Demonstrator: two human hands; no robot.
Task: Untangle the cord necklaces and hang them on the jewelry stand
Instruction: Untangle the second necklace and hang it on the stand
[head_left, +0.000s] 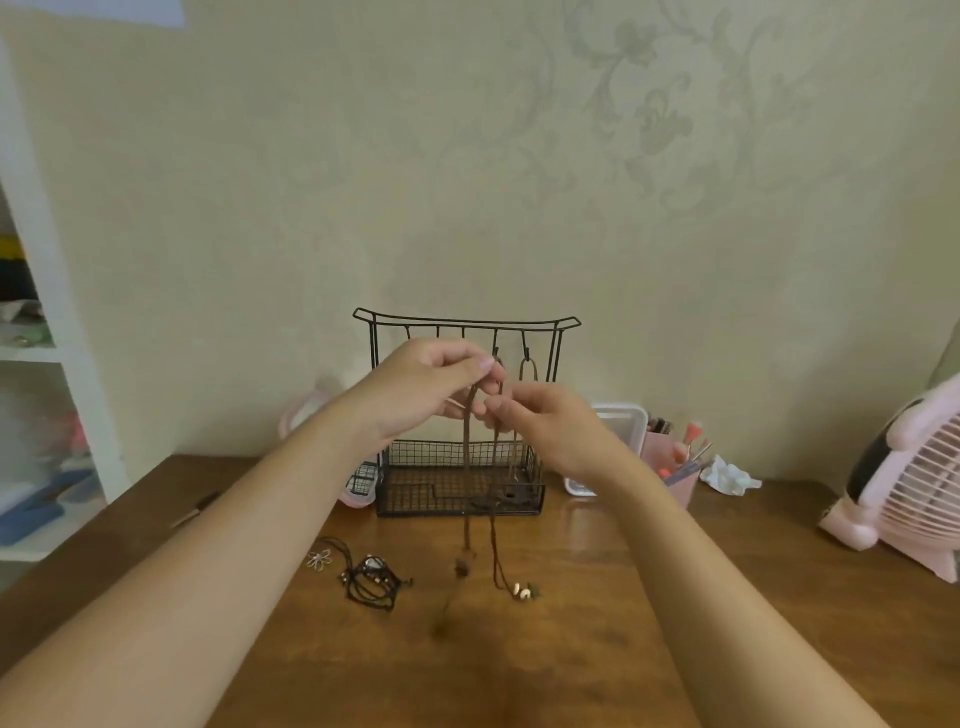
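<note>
A black wire jewelry stand (464, 319) with a row of hooks and a mesh tray stands at the back of the wooden table (571, 623). One brown cord necklace (529, 370) hangs from its right hook. In front of the stand my left hand (426, 387) pinches the top of a brown cord necklace (467, 499), and my right hand (540, 421) pinches the same cord just below. Its strands hang down to beads (522, 591) near the table. A tangle of black cord necklaces (371, 579) with a flower pendant lies on the table at the left.
A pink fan (904, 493) stands at the right. A pink pen holder (670, 462), a white tray (621, 421) and a crumpled tissue (730, 475) sit behind my right arm. A white shelf unit (57, 364) rises at the left.
</note>
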